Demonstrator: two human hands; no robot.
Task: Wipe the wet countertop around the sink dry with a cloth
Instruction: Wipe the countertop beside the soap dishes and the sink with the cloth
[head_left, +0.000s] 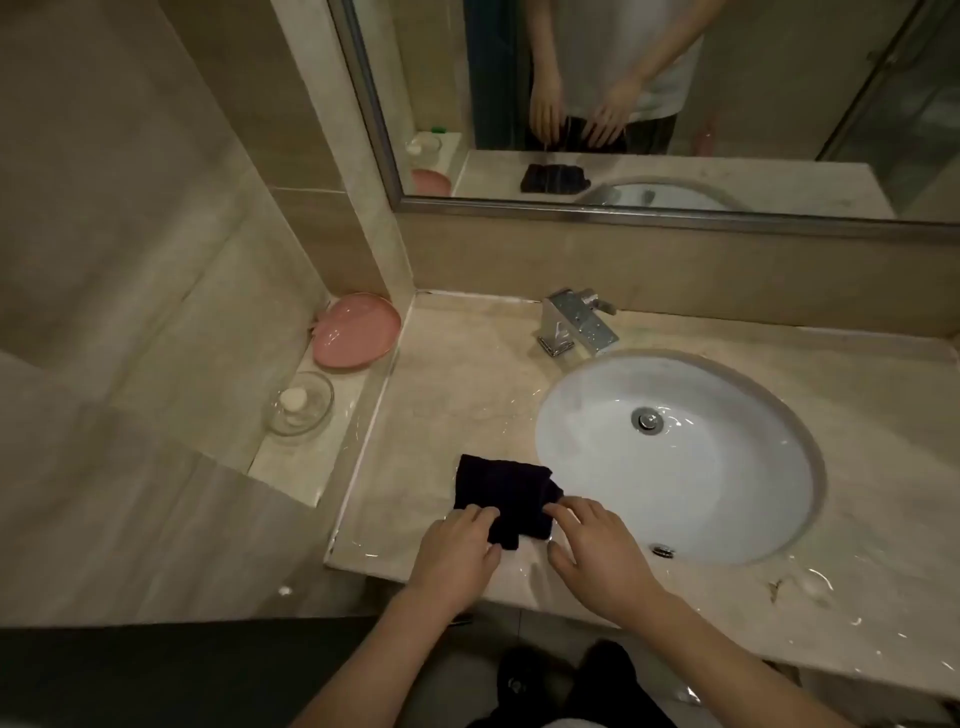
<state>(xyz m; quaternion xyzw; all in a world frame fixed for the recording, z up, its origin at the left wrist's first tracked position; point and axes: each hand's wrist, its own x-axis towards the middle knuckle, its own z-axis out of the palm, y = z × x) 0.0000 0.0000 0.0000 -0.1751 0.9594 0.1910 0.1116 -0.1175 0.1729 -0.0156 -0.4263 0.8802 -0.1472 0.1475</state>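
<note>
A dark folded cloth (501, 493) lies flat on the beige stone countertop (447, 395), just left of the white oval sink (680, 457). My left hand (457, 556) rests at the cloth's near left edge, fingertips on the fabric. My right hand (597, 551) touches the cloth's near right corner with its fingertips, the other fingers spread over the counter. Water drops and streaks glisten on the counter around the sink and along its front edge.
A chrome faucet (576, 325) stands behind the sink. On a lower ledge to the left sit a pink dish (356, 330) and a glass dish with a white soap (300, 402). A mirror (675, 104) runs along the back wall.
</note>
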